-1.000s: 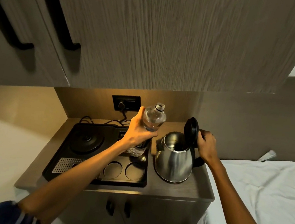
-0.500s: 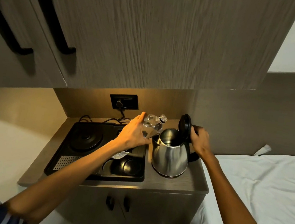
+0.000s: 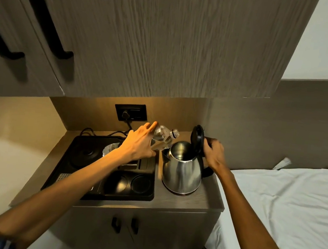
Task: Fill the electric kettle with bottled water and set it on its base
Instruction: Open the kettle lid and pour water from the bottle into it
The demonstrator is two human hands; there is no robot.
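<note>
A steel electric kettle (image 3: 182, 172) stands on the counter, right of a black tray, its black lid (image 3: 197, 142) flipped up. My right hand (image 3: 214, 156) grips the kettle's black handle behind the lid. My left hand (image 3: 139, 144) holds a clear plastic water bottle (image 3: 162, 136), tilted with its open neck toward the kettle's mouth, just left of and above the rim. I cannot tell whether water is flowing. The round black kettle base (image 3: 87, 152) sits at the tray's back left, partly hidden by my left arm.
The black tray (image 3: 129, 194) has round recesses and a metal grille. A wall socket (image 3: 130, 112) with a plugged cord sits behind it. Overhead cabinets (image 3: 148, 39) hang low above the counter. A white bed (image 3: 282, 211) lies right of the counter.
The bottle went from upright to tilted, its neck now lower and close to the kettle's mouth. The right hand stays on the handle with the lid up.
</note>
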